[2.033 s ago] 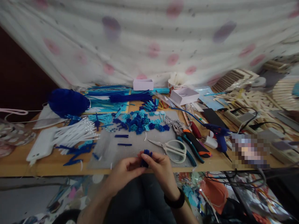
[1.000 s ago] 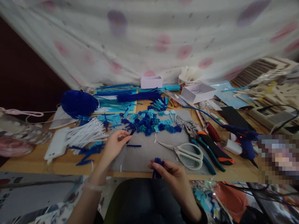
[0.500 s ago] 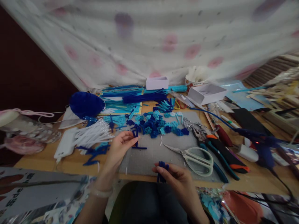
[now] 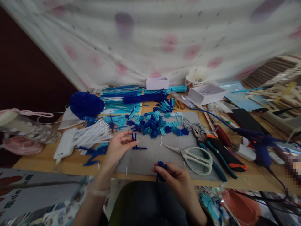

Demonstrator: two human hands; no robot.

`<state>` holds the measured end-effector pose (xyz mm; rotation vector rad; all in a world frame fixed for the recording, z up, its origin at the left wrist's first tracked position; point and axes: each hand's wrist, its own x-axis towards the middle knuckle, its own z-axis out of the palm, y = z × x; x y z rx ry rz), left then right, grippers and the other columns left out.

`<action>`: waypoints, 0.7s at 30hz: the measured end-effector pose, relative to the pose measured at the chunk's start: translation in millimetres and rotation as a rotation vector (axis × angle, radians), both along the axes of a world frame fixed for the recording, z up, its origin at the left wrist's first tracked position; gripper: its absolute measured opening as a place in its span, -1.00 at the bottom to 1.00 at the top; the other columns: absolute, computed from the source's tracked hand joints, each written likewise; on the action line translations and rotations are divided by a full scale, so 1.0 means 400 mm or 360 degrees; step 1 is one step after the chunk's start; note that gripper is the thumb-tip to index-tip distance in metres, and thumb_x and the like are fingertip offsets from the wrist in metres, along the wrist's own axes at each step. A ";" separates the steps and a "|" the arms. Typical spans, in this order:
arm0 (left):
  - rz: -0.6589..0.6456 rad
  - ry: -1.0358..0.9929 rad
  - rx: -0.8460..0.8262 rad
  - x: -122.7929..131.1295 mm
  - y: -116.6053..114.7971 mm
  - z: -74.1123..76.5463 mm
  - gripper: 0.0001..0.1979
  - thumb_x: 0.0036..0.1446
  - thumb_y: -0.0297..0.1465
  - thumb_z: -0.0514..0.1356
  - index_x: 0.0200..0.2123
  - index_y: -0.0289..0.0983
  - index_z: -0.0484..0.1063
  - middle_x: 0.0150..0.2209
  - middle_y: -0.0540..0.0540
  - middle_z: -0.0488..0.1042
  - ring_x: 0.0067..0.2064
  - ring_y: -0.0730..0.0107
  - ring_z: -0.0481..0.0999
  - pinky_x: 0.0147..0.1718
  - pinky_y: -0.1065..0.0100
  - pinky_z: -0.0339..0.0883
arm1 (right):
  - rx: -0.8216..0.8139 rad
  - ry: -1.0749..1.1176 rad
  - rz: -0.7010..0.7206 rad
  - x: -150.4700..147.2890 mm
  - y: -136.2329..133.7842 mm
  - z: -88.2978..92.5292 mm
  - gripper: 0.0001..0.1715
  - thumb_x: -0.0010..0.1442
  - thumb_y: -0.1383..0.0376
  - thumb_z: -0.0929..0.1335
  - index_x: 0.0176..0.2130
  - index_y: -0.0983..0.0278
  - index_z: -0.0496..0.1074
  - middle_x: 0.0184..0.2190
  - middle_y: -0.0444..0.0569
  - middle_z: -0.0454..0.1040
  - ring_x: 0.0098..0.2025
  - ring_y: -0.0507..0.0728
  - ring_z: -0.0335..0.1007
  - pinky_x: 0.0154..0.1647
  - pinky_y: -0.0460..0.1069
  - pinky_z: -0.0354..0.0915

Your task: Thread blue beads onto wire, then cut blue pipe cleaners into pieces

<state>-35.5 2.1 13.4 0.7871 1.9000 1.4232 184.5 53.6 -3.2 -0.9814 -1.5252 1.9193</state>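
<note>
My left hand point(image 4: 119, 145) pinches short dark blue fuzzy pieces point(image 4: 134, 137) between thumb and fingers, above the left part of the grey mat point(image 4: 150, 160). One dark blue strip point(image 4: 141, 148) lies flat just below the fingertips. Near the table's front edge, my right hand point(image 4: 175, 175) is closed on a dark blue fuzzy bundle point(image 4: 161, 171). Beyond both hands is a heap of blue and turquoise fuzzy flowers point(image 4: 154, 124). Scissors with pale green handles point(image 4: 197, 160) rest on the mat, their blades pointing left.
Pliers point(image 4: 223, 153), a blue glue gun point(image 4: 261, 146) and an open white box point(image 4: 207, 94) are on the right. White stems point(image 4: 94, 133), a white power bank point(image 4: 65, 147) and a dark blue fluffy ball point(image 4: 86, 105) are on the left. Blue stems point(image 4: 145, 96) lie at the back.
The view has shifted slightly. My left hand holds the dark blue pieces a little more upright, and my right hand keeps its bundle in nearly the same place.
</note>
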 end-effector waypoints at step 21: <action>-0.0432 0.0928 -0.0024 0.081 -0.014 0.056 -0.85 0.14 -0.31 0.24 -0.30 -0.22 0.58 -0.28 -0.09 0.58 -0.21 0.26 0.53 -0.20 0.28 0.35 | -0.0325 0.0242 -0.0102 -0.032 0.020 0.008 -0.49 -0.07 -0.04 0.52 -0.26 0.30 0.59 -0.35 0.04 0.65 -0.24 0.18 0.57 -0.19 0.02 0.41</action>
